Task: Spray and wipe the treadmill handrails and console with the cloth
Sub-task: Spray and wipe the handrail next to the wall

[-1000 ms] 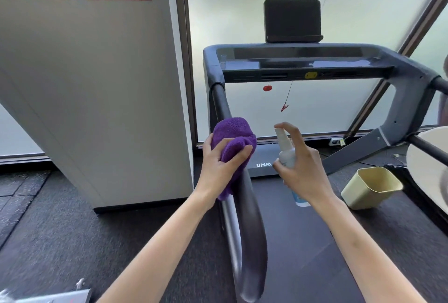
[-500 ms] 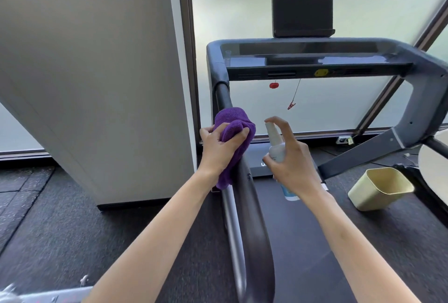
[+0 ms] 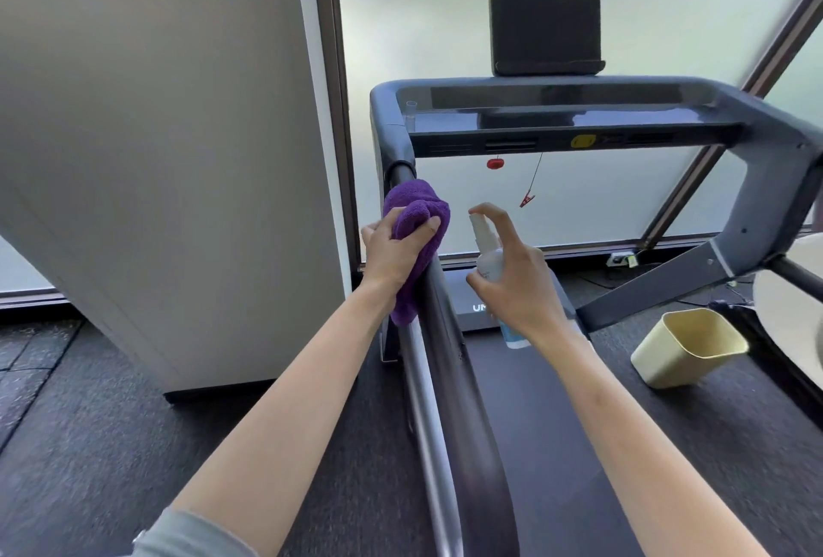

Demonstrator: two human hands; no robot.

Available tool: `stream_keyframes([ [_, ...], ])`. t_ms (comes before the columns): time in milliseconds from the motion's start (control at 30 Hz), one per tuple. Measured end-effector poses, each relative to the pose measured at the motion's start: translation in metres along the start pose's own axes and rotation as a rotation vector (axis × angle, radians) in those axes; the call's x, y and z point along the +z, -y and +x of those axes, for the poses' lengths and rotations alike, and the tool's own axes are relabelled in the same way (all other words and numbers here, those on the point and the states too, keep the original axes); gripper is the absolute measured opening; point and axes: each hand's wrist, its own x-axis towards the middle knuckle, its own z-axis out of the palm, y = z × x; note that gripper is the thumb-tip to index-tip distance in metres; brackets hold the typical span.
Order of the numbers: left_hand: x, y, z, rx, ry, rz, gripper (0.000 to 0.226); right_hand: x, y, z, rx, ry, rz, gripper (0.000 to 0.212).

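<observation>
The bunched purple microfibre cloth sits on the upper part of the dark rounded left handrail of the treadmill, just below where the rail meets the grey console frame. The left hand grips the cloth, fingers and thumb curled over its top, pressing it onto the rail; a tail of cloth hangs down on the rail's outer side. Just beside it, to the right, the right hand holds a small white spray bottle with a blue base upright, fingers wrapped round the body and the index finger bent over the nozzle top, which faces toward the cloth.

The glossy dark console panel spans the top of the frame, with a black rectangular screen standing on it, a yellow sticker on its front edge and a red safety clip dangling on a cord beneath. The black running belt lies below between the rails.

A pale yellow plastic bin lies tilted on its side on the dark speckled rubber floor to the right of the belt. To the left stands a white panel bearing a red-bordered sign at its top. Behind the treadmill a frosted window wall with dark metal framing lets in soft daylight.
</observation>
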Motion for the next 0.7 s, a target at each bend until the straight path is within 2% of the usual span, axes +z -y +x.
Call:
stream_keyframes([
  [233, -0.013, 0.011, -0.040, -0.010, 0.072, -0.118, 0.018, -0.004, 0.002, -0.009, 0.009, -0.009, 0.011, 0.068],
  [367, -0.008, 0.017, -0.048, 0.061, 0.088, -0.046, 0.024, -0.001, 0.002, -0.005, 0.018, -0.002, 0.036, 0.068],
  [600, -0.007, 0.010, 0.020, 0.090, 0.026, 0.068, 0.030, 0.005, -0.001, 0.008, 0.020, -0.026, 0.000, 0.067],
  [700, -0.004, 0.003, 0.056, 0.084, 0.047, 0.167, 0.034, 0.005, -0.004, 0.017, 0.034, -0.033, -0.012, 0.067],
])
